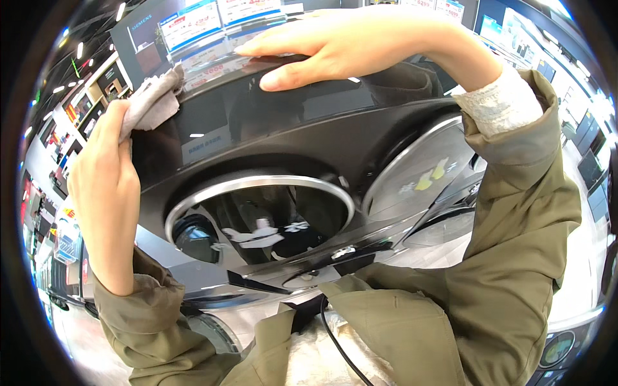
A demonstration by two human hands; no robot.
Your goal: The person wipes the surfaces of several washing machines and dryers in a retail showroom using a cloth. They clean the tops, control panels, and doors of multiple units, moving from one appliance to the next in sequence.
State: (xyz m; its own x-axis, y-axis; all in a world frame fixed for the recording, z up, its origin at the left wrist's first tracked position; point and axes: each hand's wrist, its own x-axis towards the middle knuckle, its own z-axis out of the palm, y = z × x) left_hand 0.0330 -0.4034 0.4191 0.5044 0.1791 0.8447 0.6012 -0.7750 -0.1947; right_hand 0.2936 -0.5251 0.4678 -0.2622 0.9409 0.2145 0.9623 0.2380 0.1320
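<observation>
A dark, glossy front-loading washing machine (302, 122) stands close before me, with a silver-ringed round door (257, 219) on its front. My left hand (106, 180) is closed on a grey cloth (154, 103) at the machine's upper left corner. Part of the cloth sticks out beyond the fingers towards the top edge. Over the top front edge lies my right hand (335, 48), its fingers stretched out and its thumb apart, with nothing held. Whether its palm presses on the top cannot be told.
Price signs (193, 26) in clear holders stand on top behind my hands. A second round door (418, 174) is on the right. Another appliance with a round door (557, 349) shows at lower right. Store shelves (80, 106) line the far left.
</observation>
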